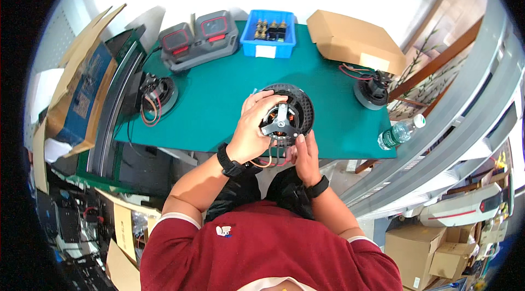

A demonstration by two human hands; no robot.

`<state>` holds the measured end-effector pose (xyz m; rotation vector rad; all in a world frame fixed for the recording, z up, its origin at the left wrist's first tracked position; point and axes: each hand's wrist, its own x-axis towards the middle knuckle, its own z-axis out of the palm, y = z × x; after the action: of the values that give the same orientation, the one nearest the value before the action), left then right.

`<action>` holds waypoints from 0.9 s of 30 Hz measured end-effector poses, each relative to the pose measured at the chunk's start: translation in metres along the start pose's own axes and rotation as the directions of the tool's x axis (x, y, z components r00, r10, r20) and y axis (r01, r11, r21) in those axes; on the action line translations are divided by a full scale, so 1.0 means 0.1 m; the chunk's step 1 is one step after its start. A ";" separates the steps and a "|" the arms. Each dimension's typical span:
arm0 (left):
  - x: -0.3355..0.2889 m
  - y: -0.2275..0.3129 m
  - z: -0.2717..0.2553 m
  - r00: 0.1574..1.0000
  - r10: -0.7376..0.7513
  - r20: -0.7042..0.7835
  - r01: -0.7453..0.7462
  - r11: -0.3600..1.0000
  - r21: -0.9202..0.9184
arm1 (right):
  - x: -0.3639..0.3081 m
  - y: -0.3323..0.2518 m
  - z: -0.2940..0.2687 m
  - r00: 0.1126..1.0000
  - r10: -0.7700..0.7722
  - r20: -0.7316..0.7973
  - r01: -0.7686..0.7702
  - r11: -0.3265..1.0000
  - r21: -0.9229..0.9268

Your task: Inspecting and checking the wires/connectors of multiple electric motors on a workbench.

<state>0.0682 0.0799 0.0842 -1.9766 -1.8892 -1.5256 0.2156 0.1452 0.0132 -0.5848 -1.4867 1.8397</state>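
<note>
Above the table's near edge I hold an electric motor in a round black housing [304,106] with a latticed side. A silver three-armed bracket [281,123] crosses its face, and orange-brown copper windings show behind it. My left hand [252,125] is wrapped round the left side, its index finger lying across the upper part of the face. At the lower right, my right hand [307,155] grips the rim with the thumb against the front; some of its fingers are hidden. Red, black and tan wires [266,163] hang below the motor, between the two hands.
Similar motors with wires stand at the left [164,94] and right [373,92] of the green table [213,102]. Behind are a grey tool case [199,42], a blue bin [268,49] of brass-coloured parts and a cardboard box [355,36]. A water bottle [399,133] stands near the right edge.
</note>
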 end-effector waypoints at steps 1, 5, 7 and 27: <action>-0.04 0.02 -0.07 1.000 -0.009 -0.012 0.009 1.000 -0.017 | 0.01 -0.02 0.05 0.999 -0.054 0.008 0.054 0.998 -0.042; -0.18 0.02 -0.24 0.998 -0.041 -0.052 0.039 0.999 -0.035 | 0.01 0.03 0.18 0.993 -0.094 0.077 0.101 0.990 -0.095; -0.23 0.01 -0.31 0.996 -0.057 -0.062 0.055 0.998 -0.033 | 0.02 0.08 0.23 0.990 -0.104 0.098 0.113 0.989 -0.097; -0.43 -0.16 -0.51 0.988 -0.142 -0.059 0.145 0.989 0.035 | 0.03 0.23 0.55 0.990 -0.036 0.138 0.030 0.999 0.043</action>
<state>0.0332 0.0214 0.0750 -1.7978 -2.0621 -1.5466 0.1691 0.1090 0.0042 -0.4177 -1.5351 1.9136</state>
